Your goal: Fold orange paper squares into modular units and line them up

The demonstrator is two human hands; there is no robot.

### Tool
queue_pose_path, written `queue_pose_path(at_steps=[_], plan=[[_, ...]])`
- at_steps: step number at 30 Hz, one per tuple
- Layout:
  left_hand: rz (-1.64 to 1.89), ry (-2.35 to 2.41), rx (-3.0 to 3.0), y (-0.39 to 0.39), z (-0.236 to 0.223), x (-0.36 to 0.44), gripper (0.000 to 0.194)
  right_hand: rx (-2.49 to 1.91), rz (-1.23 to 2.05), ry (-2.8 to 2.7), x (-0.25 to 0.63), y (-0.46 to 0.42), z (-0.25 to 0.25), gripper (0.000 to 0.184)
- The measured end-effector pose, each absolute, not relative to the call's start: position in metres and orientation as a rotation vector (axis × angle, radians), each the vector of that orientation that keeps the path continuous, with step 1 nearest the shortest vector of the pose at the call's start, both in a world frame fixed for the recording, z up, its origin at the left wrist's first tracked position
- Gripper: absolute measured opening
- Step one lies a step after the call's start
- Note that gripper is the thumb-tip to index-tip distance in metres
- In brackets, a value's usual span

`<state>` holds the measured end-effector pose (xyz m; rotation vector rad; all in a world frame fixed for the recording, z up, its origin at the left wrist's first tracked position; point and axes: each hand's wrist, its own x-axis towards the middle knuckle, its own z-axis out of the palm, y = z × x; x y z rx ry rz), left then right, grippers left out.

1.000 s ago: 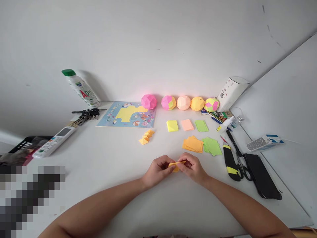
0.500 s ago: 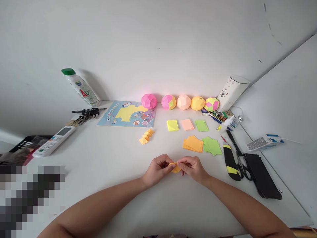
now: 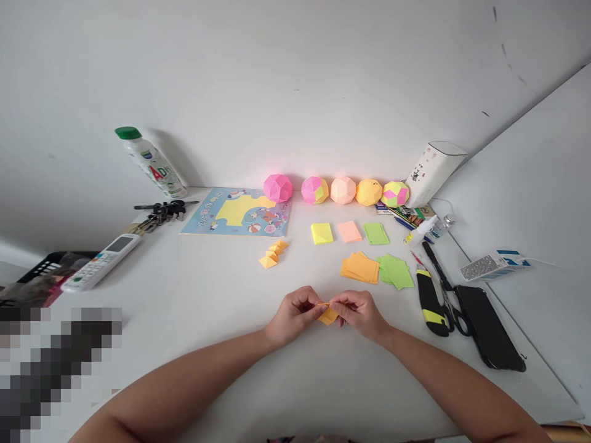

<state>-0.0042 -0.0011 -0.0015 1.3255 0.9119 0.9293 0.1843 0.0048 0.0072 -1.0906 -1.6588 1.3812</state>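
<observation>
Between my two hands is an orange sheet of paper [image 3: 328, 316], partly folded and pinched along its upper edge. My left hand [image 3: 298, 314] grips its left side with thumb and fingers closed. On the other side my right hand [image 3: 359, 312] pinches it, thumb on top. Just beyond lies a fanned stack of orange paper squares [image 3: 361, 268], touching green paper squares [image 3: 396, 272]. Several folded orange paper pieces [image 3: 273, 253] stand in a row to the left. Farther back are small yellow [image 3: 322, 233], pink [image 3: 349, 231] and green [image 3: 376, 233] paper stacks.
Several faceted paper balls [image 3: 343, 191] line the wall beside a white box-like container [image 3: 434, 175]. A cutter [image 3: 431, 301], scissors [image 3: 447, 301] and a black phone [image 3: 489, 326] lie at right. At left are a bottle [image 3: 152, 163], keys [image 3: 164, 212], a remote [image 3: 101, 263] and a printed sheet [image 3: 198, 218].
Both hands stay in nearly the same place. The orange paper between them has tilted slightly, its top edge now showing as a thinner line.
</observation>
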Motion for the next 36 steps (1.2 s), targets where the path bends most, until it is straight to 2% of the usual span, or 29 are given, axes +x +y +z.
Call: queue_pose_path(at_steps=[13, 19, 29, 36], plan=[[0.901, 0.912, 1.36, -0.002, 0.009, -0.008, 0.034, -1.111, 1.44, -1.619, 0.186, 0.006, 0.006, 0.023], [0.86, 0.907, 1.339, -0.005, 0.01, -0.002, 0.022, -1.096, 1.437, -1.677, 0.184, 0.004, 0.007, 0.023], [0.939, 0.985, 1.294, -0.003, 0.011, -0.003, 0.021, -1.106, 1.478, -1.626, 0.185, 0.004, 0.008, 0.018], [0.837, 0.909, 1.38, -0.006, 0.007, -0.001, 0.019, -1.066, 1.448, -1.683, 0.183, 0.002, 0.011, 0.014]])
